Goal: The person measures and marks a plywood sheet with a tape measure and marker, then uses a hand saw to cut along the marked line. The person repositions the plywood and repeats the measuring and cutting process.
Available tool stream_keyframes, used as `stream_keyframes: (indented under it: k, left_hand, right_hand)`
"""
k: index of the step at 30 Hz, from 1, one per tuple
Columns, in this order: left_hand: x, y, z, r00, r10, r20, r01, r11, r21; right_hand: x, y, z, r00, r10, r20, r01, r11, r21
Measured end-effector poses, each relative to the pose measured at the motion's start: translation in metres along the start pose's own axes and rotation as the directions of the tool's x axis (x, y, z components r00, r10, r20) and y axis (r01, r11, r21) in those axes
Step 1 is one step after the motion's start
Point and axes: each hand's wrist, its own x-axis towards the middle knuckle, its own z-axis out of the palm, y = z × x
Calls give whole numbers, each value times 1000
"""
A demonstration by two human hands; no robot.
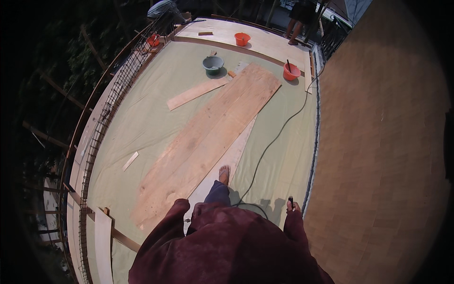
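My right hand (295,207) is closed around a short dark object (291,201), perhaps a tool handle; its kind is not clear. My left sleeve (180,204) is bent at my side, and the fingers of that hand are hidden. Just below that sleeve a small greyish thing (187,220) shows, too small to name. Ahead of me a long plywood sheet (208,137) lies slantwise across pale plastic sheeting (142,104). My foot (224,174) stands on a paler board (236,154) along its right edge.
A dark cable (272,142) snakes along the right side, near the brown tiled slope (378,123). Farther off stand a grey tub (213,66) and orange buckets (291,72). A rebar cage (106,109) runs along the left edge. Another person's legs (295,31) show at the back.
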Motion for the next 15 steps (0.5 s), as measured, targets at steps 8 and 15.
stream_keyframes:
  k: [8, 15]
  left_hand:
    - [202, -19, -227, 874, 242, -422, -137, 954, 265]
    - [350, 20, -409, 955, -158, -252, -196, 304, -932]
  right_hand:
    - [63, -47, 52, 928, 356, 107, -368, 921, 130]
    - [180, -97, 53, 879, 465, 102, -475, 873, 114]
